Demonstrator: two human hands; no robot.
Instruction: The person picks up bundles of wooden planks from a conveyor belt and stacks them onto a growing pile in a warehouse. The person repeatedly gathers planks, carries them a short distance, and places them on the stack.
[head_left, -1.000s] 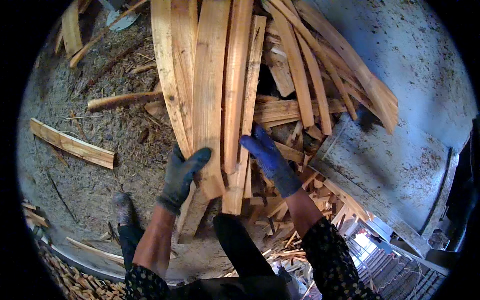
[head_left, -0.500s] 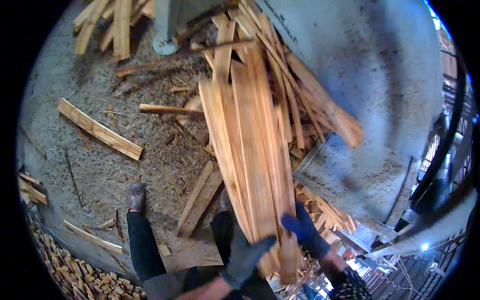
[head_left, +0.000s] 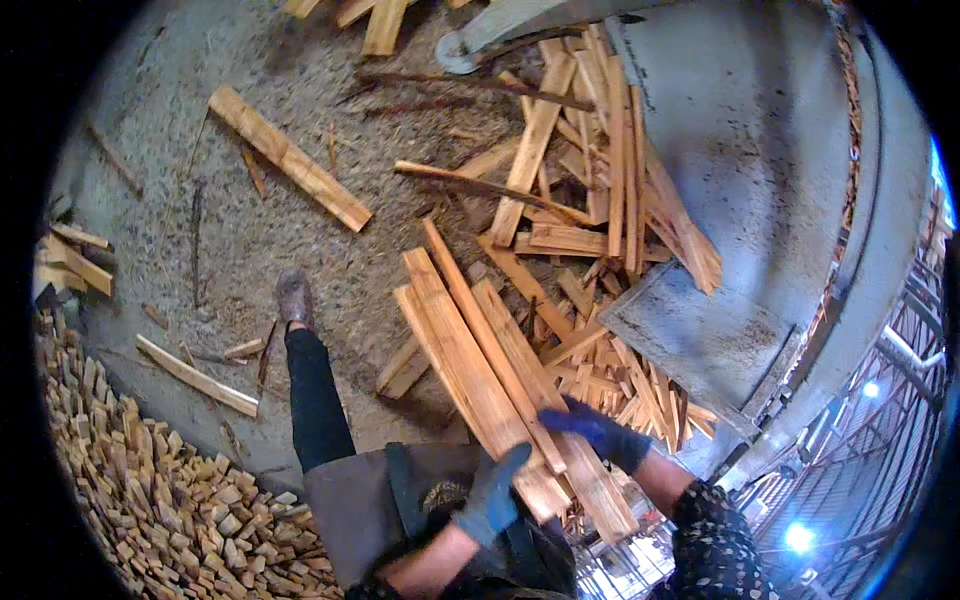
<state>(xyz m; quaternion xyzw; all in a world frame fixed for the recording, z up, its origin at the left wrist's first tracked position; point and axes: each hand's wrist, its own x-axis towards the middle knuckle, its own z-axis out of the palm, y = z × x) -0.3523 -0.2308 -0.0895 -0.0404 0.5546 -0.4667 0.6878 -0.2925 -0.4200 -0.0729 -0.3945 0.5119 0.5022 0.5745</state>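
Note:
Between my two gloved hands I hold a loose bundle of long wooden slats (head_left: 455, 345), slanting across the front of my body. My left hand (head_left: 490, 497), in a grey-green glove, grips the bundle's left edge near its lower end, thumb over the top. In a dark blue glove, my right hand (head_left: 600, 435) grips the right side, its fingers lying over the rightmost slat (head_left: 560, 435). A narrow slat (head_left: 490, 345) lies tilted between the wider ones. The undersides of both hands are hidden.
Slats lie piled (head_left: 610, 150) against a grey metal machine panel (head_left: 740, 130) at the right. A single board (head_left: 290, 155) rests on the debris-strewn floor (head_left: 240, 260). At lower left is a large stack of cut wood (head_left: 200, 500). A metal leg (head_left: 458, 52) stands at the top.
The slat bundle has dropped closer to my body, and its far ends have come away from the floor pile. Its slats are more spread apart. My view has shifted.

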